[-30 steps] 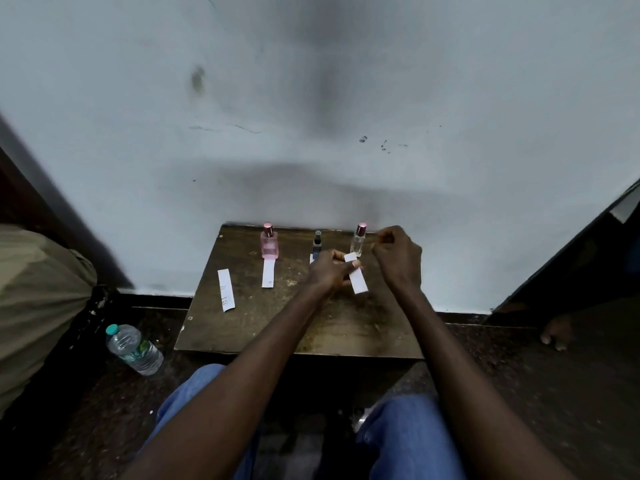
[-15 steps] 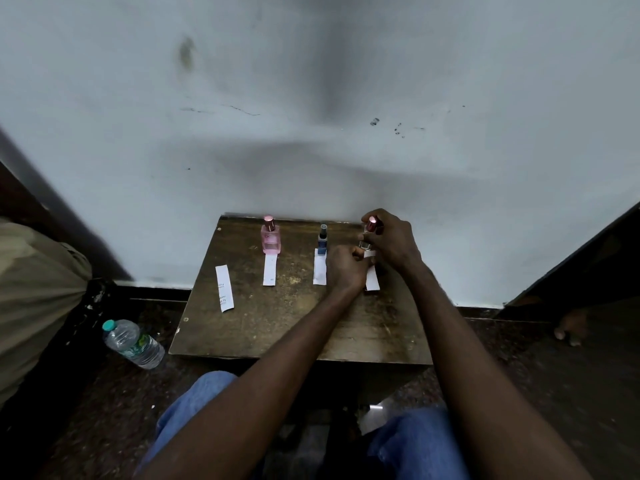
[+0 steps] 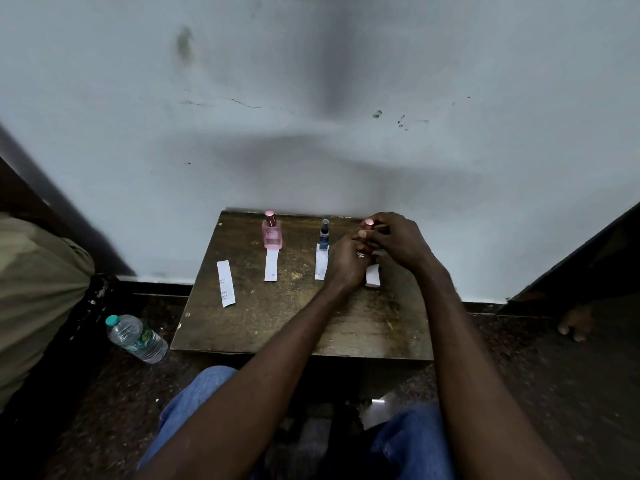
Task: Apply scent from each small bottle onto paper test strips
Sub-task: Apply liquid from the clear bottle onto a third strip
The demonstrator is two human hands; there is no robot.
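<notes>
On a small wooden table (image 3: 277,327) stand a pink bottle (image 3: 272,234), a dark blue bottle (image 3: 324,237) and, at the right, a small bottle with a pink cap (image 3: 367,223). My right hand (image 3: 398,242) grips that capped bottle near its top. My left hand (image 3: 346,263) holds its lower part, which is mostly hidden. White paper strips lie in front of the pink bottle (image 3: 270,268), the blue bottle (image 3: 320,266) and under my hands (image 3: 373,276). Another strip (image 3: 225,283) with writing lies at the left.
A grey wall rises right behind the table. A plastic water bottle (image 3: 136,338) lies on the dark floor at the left, beside a beige cloth (image 3: 34,289). Another person's toes (image 3: 573,323) show at the right. My knees in jeans are below the table edge.
My left hand laid the strip it was holding down in front of the right bottle and moved onto the bottle. My right hand closed round the bottle's top.
</notes>
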